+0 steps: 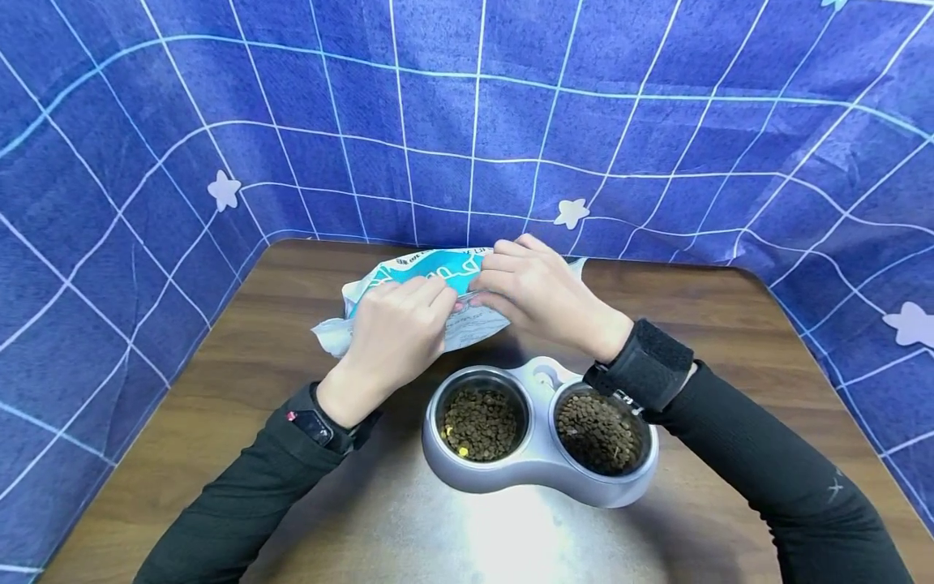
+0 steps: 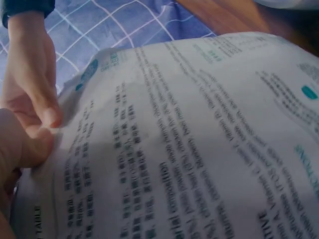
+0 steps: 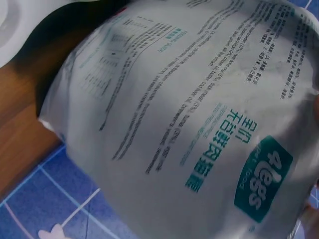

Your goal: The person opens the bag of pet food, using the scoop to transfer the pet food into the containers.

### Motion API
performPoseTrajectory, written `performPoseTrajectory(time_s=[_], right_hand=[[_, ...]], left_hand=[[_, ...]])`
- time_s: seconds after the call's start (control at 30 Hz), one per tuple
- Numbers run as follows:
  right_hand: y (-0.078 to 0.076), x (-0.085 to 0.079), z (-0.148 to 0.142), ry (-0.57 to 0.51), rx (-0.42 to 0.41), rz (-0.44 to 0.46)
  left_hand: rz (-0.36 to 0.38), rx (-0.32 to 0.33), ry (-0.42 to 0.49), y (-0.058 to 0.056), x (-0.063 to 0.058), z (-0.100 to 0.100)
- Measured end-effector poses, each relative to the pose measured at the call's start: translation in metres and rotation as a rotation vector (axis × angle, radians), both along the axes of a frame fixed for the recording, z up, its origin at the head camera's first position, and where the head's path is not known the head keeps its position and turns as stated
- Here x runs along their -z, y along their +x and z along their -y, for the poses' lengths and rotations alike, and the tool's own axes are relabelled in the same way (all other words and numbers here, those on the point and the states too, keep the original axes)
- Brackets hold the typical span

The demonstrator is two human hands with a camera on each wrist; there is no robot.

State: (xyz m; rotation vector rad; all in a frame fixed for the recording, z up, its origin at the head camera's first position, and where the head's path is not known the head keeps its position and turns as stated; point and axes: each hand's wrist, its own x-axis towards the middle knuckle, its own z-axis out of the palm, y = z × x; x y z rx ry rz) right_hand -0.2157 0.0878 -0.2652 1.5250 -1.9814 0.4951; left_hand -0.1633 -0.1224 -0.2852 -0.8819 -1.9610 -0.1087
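A white and teal pet food bag point(image 1: 476, 326) lies on its side at the back of the table, its printed back facing me. My left hand point(image 1: 400, 331) and right hand point(image 1: 536, 288) pinch its upper edge close together, thumbs almost meeting. The left wrist view shows both the left thumb point(image 2: 22, 144) and the right hand point(image 2: 31, 74) at the edge of the bag point(image 2: 164, 134). Feeding text and a teal "4legs" logo fill the bag point(image 3: 164, 119) in the right wrist view, where only a sliver of fingers shows. The bag's mouth is hidden.
A grey double pet bowl point(image 1: 541, 405) stands in front of the bag, with brown kibble point(image 1: 485, 423) in its left dish and more kibble point(image 1: 598, 434) in the right. My right wrist passes over its edge. A blue gridded cloth point(image 1: 438, 105) borders the wooden table point(image 1: 700, 324).
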Motion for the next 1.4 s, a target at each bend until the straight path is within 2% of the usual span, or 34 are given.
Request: performPoseTrajectory(time_s=[0.13, 0.23, 0.47, 0.6, 0.77, 0.9, 1.0, 1.13, 1.27, 1.4], right_hand=[[-0.002, 0.003, 0.006, -0.040, -0.114, 0.042], [-0.003, 0.004, 0.010, -0.045, -0.140, 0.054], [-0.006, -0.001, 0.005, -0.009, -0.106, 0.047], [-0.008, -0.003, -0.003, 0.016, -0.095, 0.064], [-0.011, -0.003, -0.016, -0.009, -0.074, 0.084], [-0.013, -0.002, -0.020, -0.033, -0.101, 0.089], [-0.014, 0.001, -0.016, -0.043, -0.136, 0.075], [-0.015, 0.001, -0.012, -0.056, -0.139, 0.052], [-0.018, -0.003, -0.016, -0.041, -0.108, 0.062], [-0.022, -0.006, -0.033, 0.008, -0.042, 0.085]], left_hand=[[0.015, 0.010, -0.016, 0.003, -0.002, 0.002], [0.015, -0.006, -0.022, 0.005, -0.002, 0.002], [0.041, -0.072, -0.031, 0.015, -0.005, 0.014], [0.016, -0.070, 0.001, 0.019, -0.003, 0.022], [-0.006, -0.039, 0.035, 0.016, -0.002, 0.023], [-0.007, -0.020, 0.059, 0.012, -0.002, 0.021], [-0.002, -0.018, 0.054, 0.010, -0.002, 0.020], [-0.001, -0.031, 0.061, 0.010, -0.002, 0.021], [0.041, -0.058, 0.094, 0.015, -0.004, 0.026], [0.102, -0.105, 0.118, 0.024, -0.005, 0.037]])
